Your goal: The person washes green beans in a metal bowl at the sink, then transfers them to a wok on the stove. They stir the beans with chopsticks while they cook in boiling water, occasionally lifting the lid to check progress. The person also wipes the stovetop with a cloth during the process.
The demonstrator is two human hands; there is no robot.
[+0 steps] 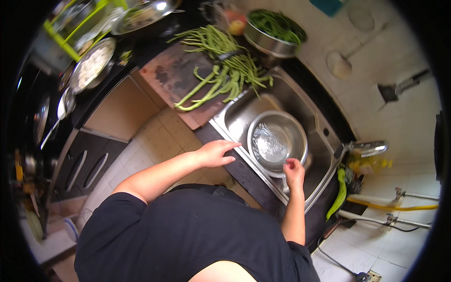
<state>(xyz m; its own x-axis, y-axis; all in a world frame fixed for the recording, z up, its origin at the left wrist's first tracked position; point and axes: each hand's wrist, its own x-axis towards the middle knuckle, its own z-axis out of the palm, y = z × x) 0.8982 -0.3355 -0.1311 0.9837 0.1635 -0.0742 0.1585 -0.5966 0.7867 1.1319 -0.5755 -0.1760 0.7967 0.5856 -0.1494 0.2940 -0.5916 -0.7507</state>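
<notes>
A round metal bowl (pixel 278 123) with clear water in it sits in the stainless steel sink (pixel 244 105). My left hand (pixel 218 153) is held over the sink's near left edge, open, fingers stretched toward the bowl. At the bowl's near right rim is my right hand (pixel 294 173), its fingers bent together with the tips over the inside. What they pinch, if anything, is too small to make out. Left of the sink, a bundle of long green beans (pixel 221 77) lies on a brown cutting board (pixel 176 77), some ends hanging toward the basin.
A metal pot of leafy greens (pixel 275 28) stands behind the sink. The faucet (pixel 371 148) is at the right, with a long green pepper (pixel 337 195) beside the sink. A dish of pale food (pixel 94 66) and a spatula (pixel 63 108) lie on the left counter.
</notes>
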